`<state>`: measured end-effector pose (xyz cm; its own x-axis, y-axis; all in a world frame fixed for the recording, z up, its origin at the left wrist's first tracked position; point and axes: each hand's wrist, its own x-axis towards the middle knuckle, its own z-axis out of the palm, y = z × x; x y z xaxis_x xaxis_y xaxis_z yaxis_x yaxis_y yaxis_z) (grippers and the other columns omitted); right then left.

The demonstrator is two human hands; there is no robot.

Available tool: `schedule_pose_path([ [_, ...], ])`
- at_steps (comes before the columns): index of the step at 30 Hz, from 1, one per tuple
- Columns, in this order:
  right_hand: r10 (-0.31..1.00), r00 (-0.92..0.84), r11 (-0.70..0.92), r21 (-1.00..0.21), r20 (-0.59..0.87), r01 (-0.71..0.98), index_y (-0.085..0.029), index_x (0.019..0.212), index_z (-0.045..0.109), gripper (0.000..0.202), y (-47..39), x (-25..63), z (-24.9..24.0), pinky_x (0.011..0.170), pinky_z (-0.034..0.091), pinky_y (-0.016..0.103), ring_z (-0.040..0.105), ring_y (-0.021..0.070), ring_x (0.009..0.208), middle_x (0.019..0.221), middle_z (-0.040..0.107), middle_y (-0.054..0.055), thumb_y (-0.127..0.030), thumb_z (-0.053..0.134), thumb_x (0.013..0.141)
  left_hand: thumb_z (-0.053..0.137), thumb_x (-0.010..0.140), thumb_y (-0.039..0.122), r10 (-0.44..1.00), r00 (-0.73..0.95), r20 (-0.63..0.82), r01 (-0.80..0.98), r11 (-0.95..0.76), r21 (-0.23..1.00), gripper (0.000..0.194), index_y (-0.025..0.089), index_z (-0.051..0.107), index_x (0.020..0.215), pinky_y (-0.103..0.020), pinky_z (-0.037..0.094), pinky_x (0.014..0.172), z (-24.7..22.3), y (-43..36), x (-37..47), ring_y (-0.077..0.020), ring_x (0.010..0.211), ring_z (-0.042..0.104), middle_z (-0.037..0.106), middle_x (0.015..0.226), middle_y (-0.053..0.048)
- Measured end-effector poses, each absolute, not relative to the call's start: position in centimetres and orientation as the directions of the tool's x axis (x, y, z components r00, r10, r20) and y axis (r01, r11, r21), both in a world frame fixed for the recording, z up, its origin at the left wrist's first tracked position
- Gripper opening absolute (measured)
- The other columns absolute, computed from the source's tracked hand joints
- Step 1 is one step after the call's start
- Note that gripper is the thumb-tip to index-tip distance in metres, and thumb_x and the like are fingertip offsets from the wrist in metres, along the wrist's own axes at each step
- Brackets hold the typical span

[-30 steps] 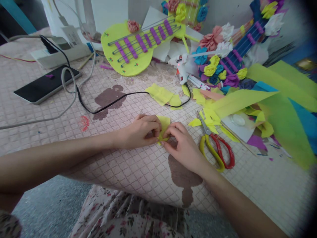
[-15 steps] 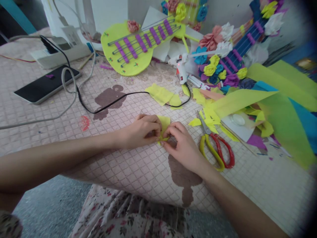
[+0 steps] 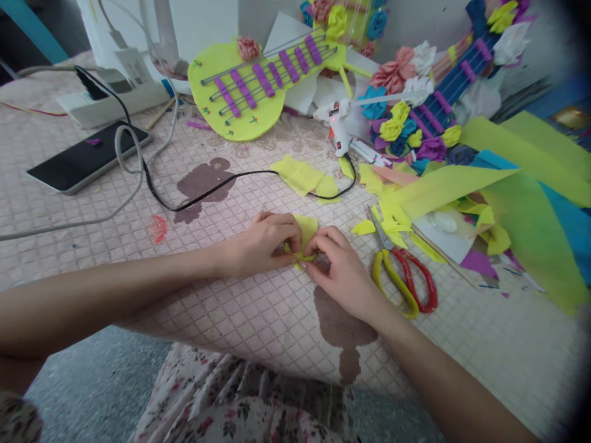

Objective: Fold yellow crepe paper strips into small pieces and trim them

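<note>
A small piece of yellow crepe paper (image 3: pixel 306 229) is pinched between my two hands, low over the quilted cloth. My left hand (image 3: pixel 270 243) grips its left side with bent fingers. From the right, my right hand (image 3: pixel 339 267) pinches the gathered lower part between thumb and fingers. The paper's upper part stands up flat between the hands, while its lower part is creased and partly hidden by fingertips. Just right of my right hand lie scissors (image 3: pixel 386 245) with one yellow and one red handle.
A hot glue gun (image 3: pixel 339 129) with a lit red light stands behind, its black cord (image 3: pixel 203 200) crossing the cloth. Yellow paper scraps (image 3: pixel 392 218) lie right. A yellow paper guitar (image 3: pixel 240 117) and a blue flowered one (image 3: pixel 434 114) lean behind. A phone (image 3: pixel 85 157) rests left.
My left fingers have shifted slightly on the yellow crepe paper, and a little more of its folded lower left part shows. My right hand has hardly moved.
</note>
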<state>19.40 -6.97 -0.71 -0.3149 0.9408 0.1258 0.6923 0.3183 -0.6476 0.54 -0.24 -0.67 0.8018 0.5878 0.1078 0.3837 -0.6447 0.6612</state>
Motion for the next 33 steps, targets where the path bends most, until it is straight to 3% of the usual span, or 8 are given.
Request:
schedule_pose_path([
  [12,0.936,-0.328,0.33,-0.653,0.13,0.682,-0.021,0.085,0.051,0.02,-7.02,19.47,-0.43,0.089,0.045,0.038,0.052,0.0208,0.1,0.097,0.049,0.004,-0.013,0.067,0.075,0.067,0.076,0.016,0.61,0.78,0.139,0.381,-0.639,0.668,0.011,0.015,0.059,0.084,-0.035,0.031,0.088,-0.95,-0.14,0.5,-0.0149,0.086,0.056,0.059,0.087,0.0],
  [19,0.935,-0.331,0.33,-0.655,0.127,0.679,-0.021,0.086,0.052,0.018,-7.06,19.45,-0.32,0.091,0.045,0.038,0.052,0.0207,0.1,0.098,0.05,0.005,-0.014,0.066,0.077,0.056,0.082,0.013,0.54,0.829,0.141,0.307,-0.653,0.692,0.006,0.015,0.059,0.077,-0.035,0.035,0.089,-0.85,0.5,0.21,-0.0162,0.089,0.056,0.062,0.091,-0.003],
  [26,0.936,-0.325,0.328,-0.661,0.132,0.675,-0.022,0.085,0.052,0.018,-7.03,19.48,-0.4,0.091,0.045,0.04,0.052,0.0218,0.101,0.097,0.05,0.005,-0.014,0.065,0.076,0.055,0.081,0.014,0.587,0.798,0.137,0.368,-0.655,0.66,0.007,0.016,0.061,0.079,-0.04,0.032,0.093,-0.89,0.02,0.47,-0.0157,0.087,0.056,0.06,0.088,-0.002],
  [33,0.934,-0.328,0.338,-0.662,0.145,0.669,-0.023,0.086,0.052,0.017,-7.02,19.55,-0.48,0.09,0.046,0.042,0.053,0.0227,0.101,0.097,0.05,0.005,-0.014,0.064,0.077,0.055,0.078,0.01,0.609,0.775,0.168,0.387,-0.669,0.635,0.009,0.016,0.06,0.08,-0.037,0.032,0.09,-0.84,-0.44,0.72,-0.0162,0.088,0.057,0.06,0.087,-0.002],
])
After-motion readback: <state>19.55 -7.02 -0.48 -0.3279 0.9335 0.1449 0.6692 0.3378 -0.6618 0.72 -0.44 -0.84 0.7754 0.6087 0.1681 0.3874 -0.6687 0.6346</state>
